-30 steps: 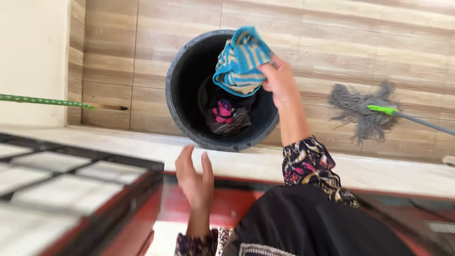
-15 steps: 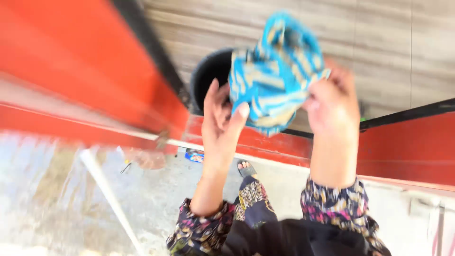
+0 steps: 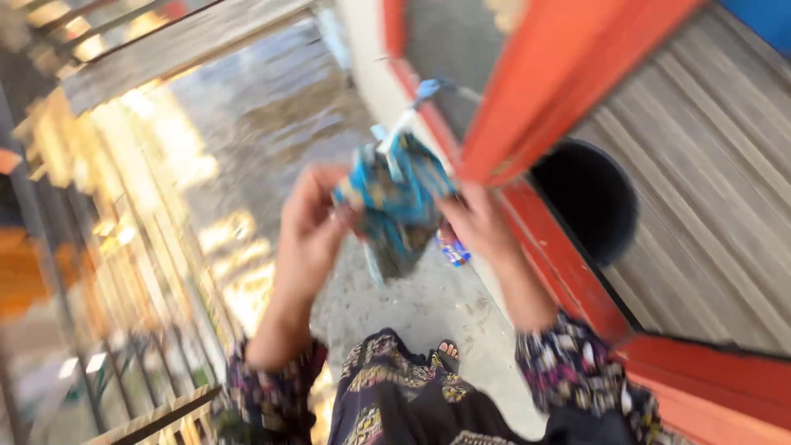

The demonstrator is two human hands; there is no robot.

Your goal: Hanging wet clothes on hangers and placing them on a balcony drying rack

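I am holding a blue patterned cloth (image 3: 395,202) up in front of me with my 2 hands. My left hand (image 3: 309,222) is gripping its left edge, fingers curled onto the fabric, and my right hand (image 3: 478,222) is gripping its right edge. The cloth is hanging bunched between them, a pale strip trailing from its top. The view is blurring, so I cannot tell its pattern in detail. Behind my right hand an orange door frame (image 3: 560,99) is running across, and beyond it a black bucket (image 3: 589,198) is standing on the striped tile floor (image 3: 709,206). Below the cloth I am standing on wet concrete ground (image 3: 412,305), my toes (image 3: 447,353) showing beneath my dark patterned dress (image 3: 395,395).
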